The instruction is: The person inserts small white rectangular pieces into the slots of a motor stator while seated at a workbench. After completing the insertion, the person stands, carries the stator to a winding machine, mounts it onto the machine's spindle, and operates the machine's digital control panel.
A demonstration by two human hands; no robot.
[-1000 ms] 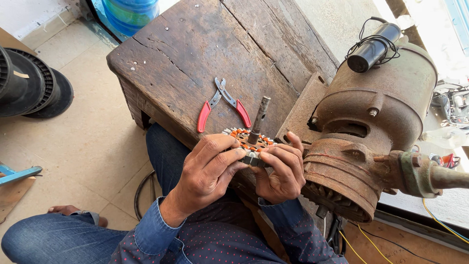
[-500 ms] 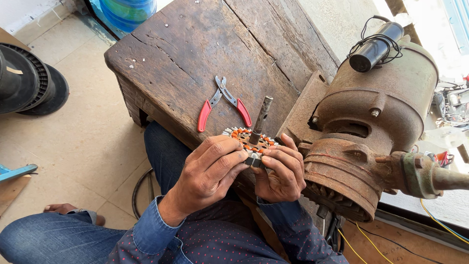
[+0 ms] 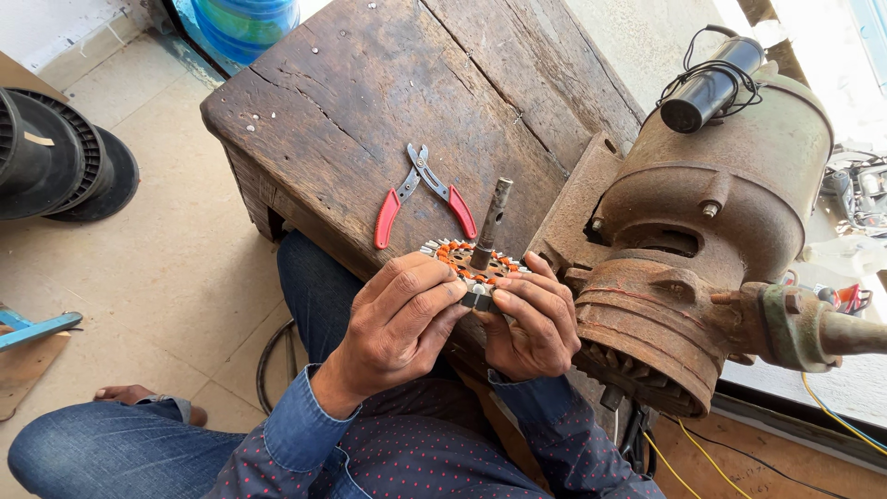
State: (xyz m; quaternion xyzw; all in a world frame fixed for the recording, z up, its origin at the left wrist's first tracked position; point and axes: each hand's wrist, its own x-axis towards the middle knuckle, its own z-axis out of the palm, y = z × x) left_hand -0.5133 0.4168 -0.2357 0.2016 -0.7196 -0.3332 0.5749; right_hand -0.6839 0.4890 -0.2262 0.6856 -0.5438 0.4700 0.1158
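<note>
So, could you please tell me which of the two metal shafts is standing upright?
The slim grey shaft rising from the copper-wound stator that both hands hold. The other, on the rusty motor, lies sideways at the right edge.

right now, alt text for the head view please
Both hands, left hand and right hand, hold a small wound stator with an upright shaft at the edge of a worn wooden table. Red-handled pliers lie behind it; a rusty motor sits to the right.

I hold a round stator (image 3: 467, 263) over the near edge of the wooden table (image 3: 370, 120). Its slots show orange insulation and copper windings, its face tilts up toward me, and a dark metal shaft (image 3: 491, 222) rises from its centre.
</note>
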